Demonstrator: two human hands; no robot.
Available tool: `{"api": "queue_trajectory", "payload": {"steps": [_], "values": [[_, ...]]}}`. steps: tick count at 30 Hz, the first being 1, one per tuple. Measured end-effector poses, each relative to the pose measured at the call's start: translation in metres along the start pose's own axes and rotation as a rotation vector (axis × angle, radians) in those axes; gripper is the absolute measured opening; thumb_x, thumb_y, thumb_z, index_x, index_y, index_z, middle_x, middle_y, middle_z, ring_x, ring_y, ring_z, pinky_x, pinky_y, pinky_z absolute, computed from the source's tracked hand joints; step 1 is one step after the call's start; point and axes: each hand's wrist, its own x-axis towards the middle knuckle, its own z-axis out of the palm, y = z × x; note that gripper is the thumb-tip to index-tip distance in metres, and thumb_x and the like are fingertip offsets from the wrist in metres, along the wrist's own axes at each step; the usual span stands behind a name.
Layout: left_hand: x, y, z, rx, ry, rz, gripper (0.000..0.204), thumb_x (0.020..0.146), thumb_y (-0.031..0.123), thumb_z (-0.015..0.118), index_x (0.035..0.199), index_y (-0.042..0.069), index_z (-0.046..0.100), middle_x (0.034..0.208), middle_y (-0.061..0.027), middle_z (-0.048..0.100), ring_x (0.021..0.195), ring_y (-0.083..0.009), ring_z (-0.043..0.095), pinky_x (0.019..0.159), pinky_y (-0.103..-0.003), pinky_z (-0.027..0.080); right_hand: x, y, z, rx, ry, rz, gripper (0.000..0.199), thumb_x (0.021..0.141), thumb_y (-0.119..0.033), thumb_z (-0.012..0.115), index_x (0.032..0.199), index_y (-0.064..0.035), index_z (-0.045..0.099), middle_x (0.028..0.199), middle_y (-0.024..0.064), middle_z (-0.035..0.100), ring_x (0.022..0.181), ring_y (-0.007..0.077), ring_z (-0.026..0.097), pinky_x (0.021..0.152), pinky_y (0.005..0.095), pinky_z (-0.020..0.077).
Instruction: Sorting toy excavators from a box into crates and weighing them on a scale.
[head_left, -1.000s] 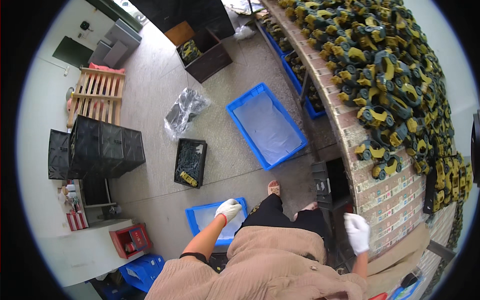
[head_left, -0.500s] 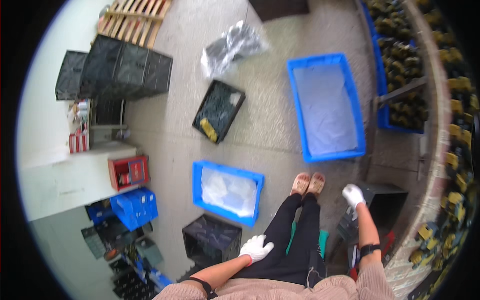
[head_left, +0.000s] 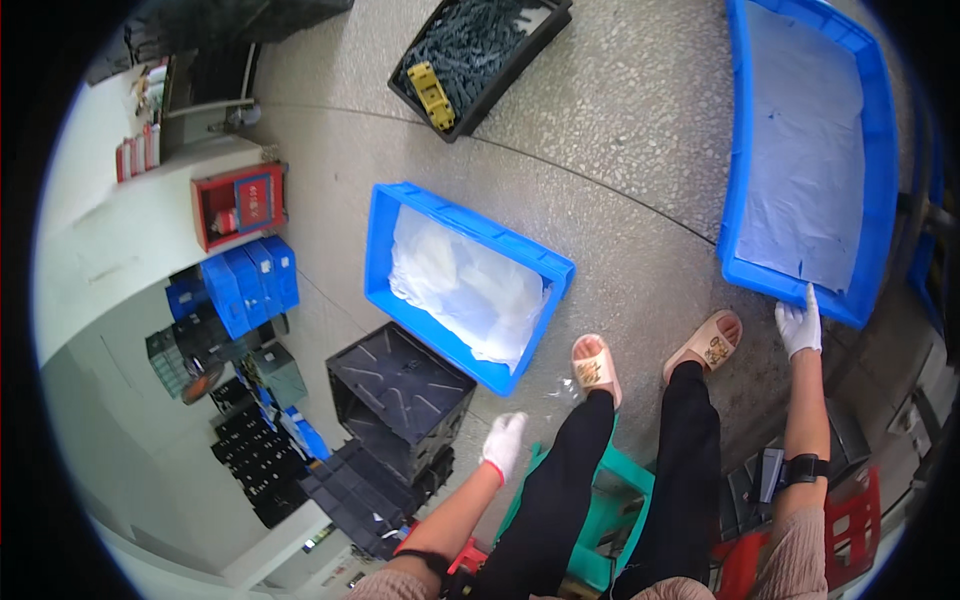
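Observation:
My right hand [head_left: 798, 328], in a white glove, is at the near end of a large blue crate [head_left: 738, 170] on the right, its fingers closed over the rim. A pale sheet [head_left: 805, 150] lines the crate's bottom. My left hand [head_left: 503, 445], also gloved in white, hangs beside my left leg with nothing in it, fingers loosely apart. Ahead of it is a smaller blue crate [head_left: 455, 352] with crumpled whitish plastic film [head_left: 465, 285] inside. A black crate [head_left: 490, 105] farther off holds many dark grey parts [head_left: 465, 60] and a yellow piece [head_left: 430, 95].
A green stool [head_left: 612, 510] stands behind my legs, a red stool [head_left: 855, 525] to the right. Stacked black crates [head_left: 400, 385] are near my left hand. By the left wall are a red box [head_left: 240, 205] and stacked blue bins [head_left: 250, 285]. My sandalled feet are apart.
I have come closer to the crates. My right hand has reached forward to the large blue crate's rim. My left hand has left my thigh, and my feet have moved apart.

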Motion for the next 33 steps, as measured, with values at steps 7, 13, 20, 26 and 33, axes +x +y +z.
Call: {"api": "queue_trajectory", "payload": {"steps": [7,13,20,26,33], "values": [[0.172,-0.037,0.002,-0.062,0.266,-0.326,0.093,0.082,0.056,0.07,0.148,-0.002,0.038,0.141,-0.0225,0.053,0.129,-0.0345,0.054,0.102,-0.046,0.047,0.064,-0.059,-0.032,-0.119,0.074,-0.208,0.023,0.087,-0.006,0.06,0.108,0.0026,0.059,0.114,0.0201,0.063,0.107,0.0402,0.061,0.104,0.0599,0.047],[0.283,-0.074,-0.024,-0.81,0.14,-0.064,0.047,0.09,0.021,0.071,0.129,-0.003,0.056,0.121,-0.0149,0.064,0.108,-0.0266,0.064,0.096,-0.042,0.053,0.024,-0.111,-0.032,-0.57,-0.09,-0.369,0.014,0.091,-0.012,0.059,0.091,0.0013,0.062,0.094,0.016,0.067,0.094,0.0313,0.066,0.098,0.0448,0.0552],[0.162,0.002,-0.046,-0.908,-0.273,-0.048,0.033,0.078,0.013,0.076,0.107,-0.002,0.07,0.103,-0.0117,0.072,0.097,-0.0253,0.067,0.091,-0.04,0.053,-0.167,-0.077,0.007,-0.723,0.059,-0.495,0.022,0.089,-0.027,0.055,0.095,-0.0075,0.063,0.091,0.0054,0.066,0.085,0.0213,0.063,0.081,0.0369,0.052],[0.054,0.036,-0.137,-0.995,-0.149,-0.119,0.02,0.079,0.007,0.068,0.096,-0.004,0.068,0.09,-0.0158,0.069,0.084,-0.0297,0.07,0.076,-0.044,0.057,-0.272,-0.162,0.023,-1.004,0.177,-0.286,0.037,0.094,-0.026,0.045,0.116,-0.0026,0.063,0.114,0.0121,0.069,0.107,0.0269,0.063,0.094,0.0414,0.0503],[-0.126,0.034,-0.286,-1.306,-0.516,-0.243,0.027,0.085,0.009,0.062,0.109,-0.003,0.066,0.096,-0.0154,0.071,0.082,-0.0274,0.072,0.079,-0.042,0.059,-0.353,-0.247,0.051,-0.958,0.088,0.016,0.021,0.087,-0.004,0.054,0.103,0.0036,0.066,0.109,0.0204,0.066,0.102,0.0351,0.061,0.092,0.0479,0.0514]]}}
